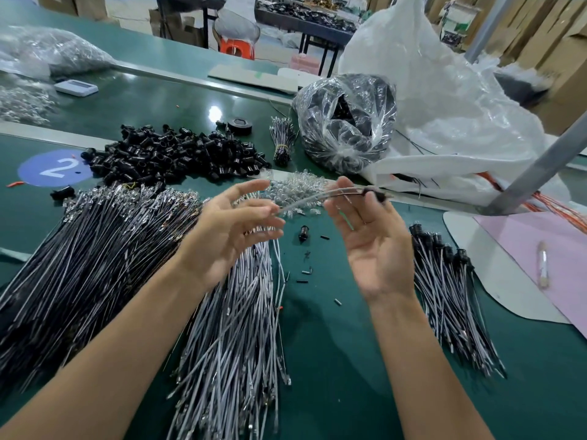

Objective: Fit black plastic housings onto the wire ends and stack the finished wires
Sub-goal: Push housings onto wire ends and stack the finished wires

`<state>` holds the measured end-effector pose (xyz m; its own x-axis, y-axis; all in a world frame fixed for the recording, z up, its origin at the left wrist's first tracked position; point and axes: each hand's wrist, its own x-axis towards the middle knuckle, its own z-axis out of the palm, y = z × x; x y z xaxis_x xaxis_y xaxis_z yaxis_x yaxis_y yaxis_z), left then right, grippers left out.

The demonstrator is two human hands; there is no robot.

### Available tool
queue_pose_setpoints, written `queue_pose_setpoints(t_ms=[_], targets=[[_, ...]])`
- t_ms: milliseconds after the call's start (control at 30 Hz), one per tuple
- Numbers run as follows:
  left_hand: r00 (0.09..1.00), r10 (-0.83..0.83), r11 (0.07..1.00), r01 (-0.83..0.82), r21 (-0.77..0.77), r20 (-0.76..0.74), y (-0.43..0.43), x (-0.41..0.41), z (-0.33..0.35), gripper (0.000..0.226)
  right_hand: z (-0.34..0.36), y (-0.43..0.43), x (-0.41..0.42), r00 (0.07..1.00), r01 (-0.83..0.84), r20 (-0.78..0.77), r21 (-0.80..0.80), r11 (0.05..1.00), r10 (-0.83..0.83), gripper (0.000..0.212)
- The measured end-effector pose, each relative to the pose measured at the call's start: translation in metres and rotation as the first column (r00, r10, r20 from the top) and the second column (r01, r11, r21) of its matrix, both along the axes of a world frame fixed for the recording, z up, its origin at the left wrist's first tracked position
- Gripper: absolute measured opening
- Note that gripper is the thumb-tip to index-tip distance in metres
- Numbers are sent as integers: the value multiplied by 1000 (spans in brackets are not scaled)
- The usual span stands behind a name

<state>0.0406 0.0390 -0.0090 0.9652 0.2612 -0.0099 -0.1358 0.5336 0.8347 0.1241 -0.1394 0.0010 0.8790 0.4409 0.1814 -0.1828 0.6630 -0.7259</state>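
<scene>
Black housing seems seated on the wire — left hand and right hand both spread open (wire lying across fingertips) — lay it square on the lower-right stack.

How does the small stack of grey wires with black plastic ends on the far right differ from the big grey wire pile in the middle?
The right-hand stack of grey wires carries black plastic housings on its far ends; the middle pile of grey wires shows no housings, only metal tips. The right-hand stack is thin, the middle pile much bulkier and more spread. Both lie lengthwise on the green table.
</scene>
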Motion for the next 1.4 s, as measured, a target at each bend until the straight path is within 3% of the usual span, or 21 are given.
queue_pose_setpoints(t_ms=[67, 133, 200, 267, 367, 633, 833, 1033, 1200, 1400], targets=[[991, -126, 985, 119, 128, 51, -3, -2, -1, 47, 2, -6, 2, 993, -48, -103, 132, 990, 61, 19], [991, -114, 979, 101, 179, 64, -7, -1, 1, 44, 3, -9, 2, 991, -74, -107, 106, 992, 85, 21], [997, -65, 969, 56, 241, 31, -12, -1, 1, 43, 1, -6, -1, 995, -98, 12, -136, 986, 101, 32], [998, -55, 937, 53, 345, -4, -18, 0, -1, 44, -4, 2, -7, 972, -73, 177, -400, 914, 155, 44], [999, -33, 910, 21, 413, 23, -24, 0, -4, 35, -11, 13, -15, 932, -9, 303, -527, 850, 197, 43], [990, 93, 953, -119, 277, 106, -24, 3, -6, 29, -13, 14, -17, 922, 66, 342, -596, 800, 179, 36], [970, 192, 952, -221, 212, 150, -22, 6, -8, 24, -14, 17, -19, 906, 141, 384, -669, 730, 177, 11], [982, 160, 933, -185, 309, 105, -28, 3, -9, 17, -16, 20, -22, 906, 171, 405, -616, 769, 123, 10], [970, 219, 948, -238, 211, 111, -28, 1, -4, 23, -16, 22, -22, 911, 189, 407, -566, 803, 72, 14], [954, 266, 936, -290, 199, 138, -27, 0, -1, 21, -18, 22, -24, 905, 198, 419, -570, 798, 74, 15]])
